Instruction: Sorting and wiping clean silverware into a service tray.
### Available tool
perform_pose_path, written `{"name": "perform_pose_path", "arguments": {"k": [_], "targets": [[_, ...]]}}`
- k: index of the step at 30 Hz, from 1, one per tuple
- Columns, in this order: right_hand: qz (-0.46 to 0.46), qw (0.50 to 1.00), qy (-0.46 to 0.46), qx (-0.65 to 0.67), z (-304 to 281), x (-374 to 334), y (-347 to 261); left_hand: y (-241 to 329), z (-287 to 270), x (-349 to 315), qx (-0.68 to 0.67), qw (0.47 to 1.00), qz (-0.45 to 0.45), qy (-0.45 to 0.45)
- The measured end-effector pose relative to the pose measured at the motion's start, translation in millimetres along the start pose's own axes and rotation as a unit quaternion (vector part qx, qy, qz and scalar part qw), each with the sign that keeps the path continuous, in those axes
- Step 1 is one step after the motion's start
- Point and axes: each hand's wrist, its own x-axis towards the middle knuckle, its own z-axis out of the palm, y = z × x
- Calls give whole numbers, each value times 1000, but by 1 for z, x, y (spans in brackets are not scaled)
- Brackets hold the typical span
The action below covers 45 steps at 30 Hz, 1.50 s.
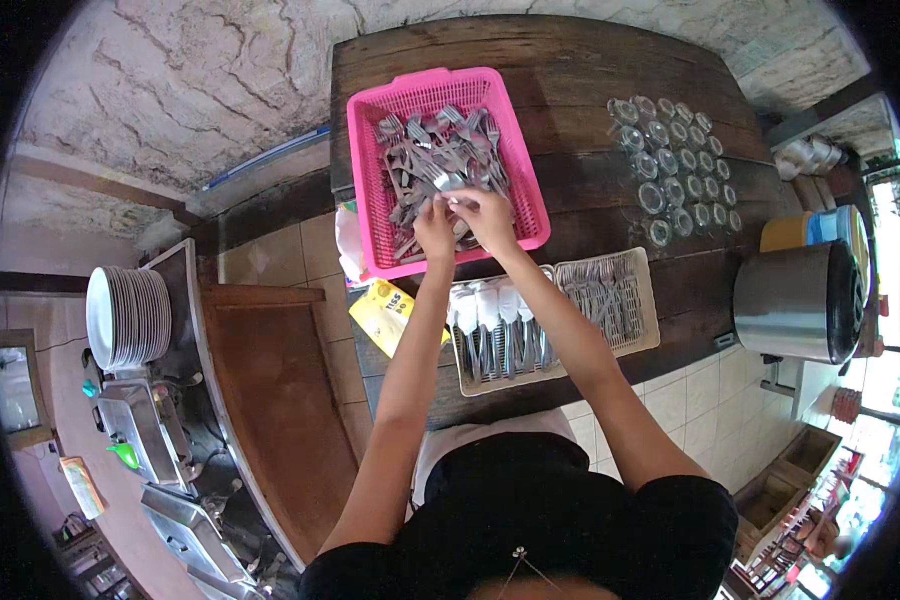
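Note:
My left hand (435,232) and my right hand (483,215) meet over the front part of a pink plastic basket (530,205), fingers closed in a pinch. Between their fingertips is a piece of cutlery with something white, like tissue, at it; the fingers partly hide it. A heap of loose forks and spoons (410,160) fills the basket. Below my right forearm stands a cream basket (650,300) with two sections. In its left section lies cutlery with white tissue round the ends (490,305); the right one holds bare forks (605,290).
A yellow packet (382,312) lies at the table's left edge. Several upturned glasses (670,165) stand in rows on the dark wooden table (570,110). A large metal container (795,300) is at the right. On the left counter are stacked white plates (130,318) and metal trays (140,430).

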Motion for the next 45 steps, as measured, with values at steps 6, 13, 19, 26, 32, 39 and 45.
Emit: {"name": "perform_pose_path", "arguments": {"k": [6, 13, 19, 26, 32, 39, 45], "targets": [[192, 922, 43, 333, -51, -37, -29, 42, 12, -29, -73, 996, 46, -13], [254, 912, 114, 303, -118, -108, -16, 52, 25, -102, 28, 997, -59, -40], [342, 909, 191, 139, -181, -183, 46, -20, 61, -185, 109, 961, -194, -167], [285, 936, 202, -48, -230, -220, 108, -117, 97, -231, 108, 924, -230, -287], [161, 926, 186, -285, -249, -214, 140, -152, 123, -235, 299, 926, -113, -201], [111, 855, 133, -489, -225, -215, 104, -183, 111, -219, 313, 940, -99, -91], [38, 901, 44, -430, -212, -228, 118, -171, 119, -211, 227, 967, -94, -66]]}}
